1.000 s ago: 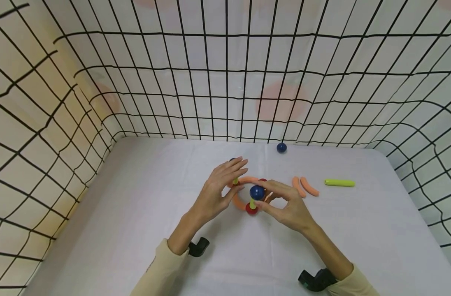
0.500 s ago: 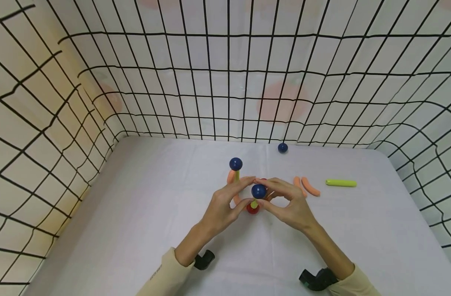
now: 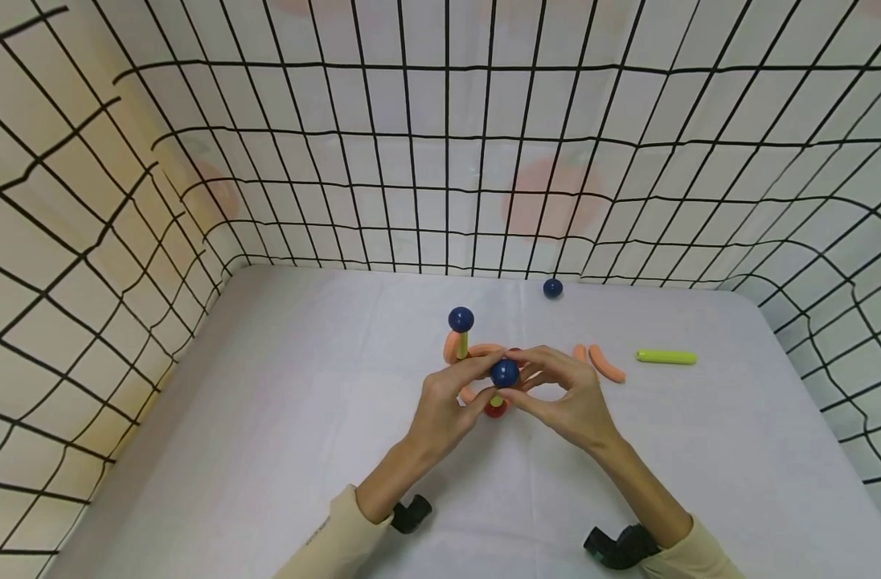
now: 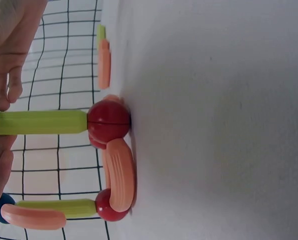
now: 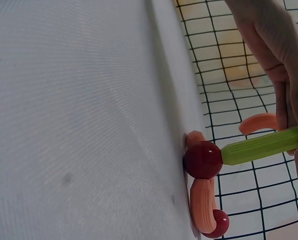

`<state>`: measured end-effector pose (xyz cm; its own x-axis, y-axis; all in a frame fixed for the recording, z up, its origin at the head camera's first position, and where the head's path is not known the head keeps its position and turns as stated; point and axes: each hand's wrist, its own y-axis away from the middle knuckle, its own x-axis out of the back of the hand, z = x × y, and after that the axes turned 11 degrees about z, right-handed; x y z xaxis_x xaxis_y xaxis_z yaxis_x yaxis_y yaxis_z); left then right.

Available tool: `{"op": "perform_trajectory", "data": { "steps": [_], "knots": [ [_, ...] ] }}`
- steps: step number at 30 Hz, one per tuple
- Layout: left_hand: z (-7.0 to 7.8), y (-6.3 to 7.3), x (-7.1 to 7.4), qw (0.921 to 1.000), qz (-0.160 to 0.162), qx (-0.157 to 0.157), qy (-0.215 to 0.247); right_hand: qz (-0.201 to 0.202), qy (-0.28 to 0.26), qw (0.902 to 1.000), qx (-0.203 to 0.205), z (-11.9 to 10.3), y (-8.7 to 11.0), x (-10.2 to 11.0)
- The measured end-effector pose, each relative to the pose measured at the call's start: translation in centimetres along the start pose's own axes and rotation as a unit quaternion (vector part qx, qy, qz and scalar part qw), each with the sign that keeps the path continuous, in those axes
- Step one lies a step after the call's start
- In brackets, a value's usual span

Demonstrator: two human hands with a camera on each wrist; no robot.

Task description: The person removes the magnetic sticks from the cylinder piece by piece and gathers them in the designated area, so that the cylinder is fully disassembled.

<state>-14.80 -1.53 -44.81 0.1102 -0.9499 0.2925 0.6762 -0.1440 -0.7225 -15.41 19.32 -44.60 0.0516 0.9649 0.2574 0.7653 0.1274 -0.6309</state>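
In the head view my left hand (image 3: 444, 406) and right hand (image 3: 567, 398) meet around a dark blue ball (image 3: 505, 373), thumb and fingers of each pinching it from either side. Below the ball a light green rod (image 4: 44, 122) stands upright in a red ball (image 4: 109, 121) on the table; fingers cover the rod's upper end. Curved orange pieces (image 4: 121, 175) link the red balls into a ring. A second green rod (image 3: 463, 346), topped with another blue ball (image 3: 460, 319), rises from the ring's far left, with a curved orange piece beside that ball.
To the right lie a loose curved orange piece (image 3: 606, 364), a second one partly behind my right hand, and a green rod (image 3: 666, 357). A loose blue ball (image 3: 552, 288) sits at the table's back edge. Black wire mesh (image 3: 448, 185) surrounds the back and sides.
My left hand has moved right, from beside the far-left post to the nearer blue ball, and now grips it too. The right hand stays at that ball.
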Motion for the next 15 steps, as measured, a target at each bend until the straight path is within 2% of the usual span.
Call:
{"op": "perform_trajectory", "data": {
  "steps": [15],
  "knots": [
    [-0.02,0.23,-0.58,0.9998,0.019,0.001,0.003,0.007,-0.043,0.9979,0.048,0.62,0.14,-0.15]
  ]
}}
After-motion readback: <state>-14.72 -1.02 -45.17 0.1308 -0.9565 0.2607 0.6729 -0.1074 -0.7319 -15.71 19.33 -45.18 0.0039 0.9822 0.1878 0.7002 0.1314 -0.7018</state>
